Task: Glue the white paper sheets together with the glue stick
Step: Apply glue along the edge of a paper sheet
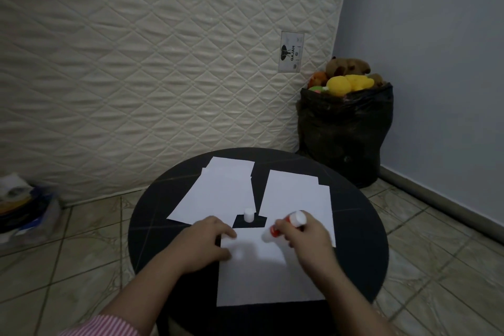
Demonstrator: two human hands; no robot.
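Note:
A white paper sheet lies on the near part of a round black table. My left hand presses flat on the sheet's upper left corner. My right hand grips a red and white glue stick, tilted with its lower tip touching the sheet's top edge. The stick's white cap stands upright on the table between the far stacks. One stack of white sheets lies at the far left, another stack at the far right.
A quilted mattress leans upright behind the table. A black bag full of plush toys stands at the right by the blue wall. A pile of items lies on the tiled floor at left.

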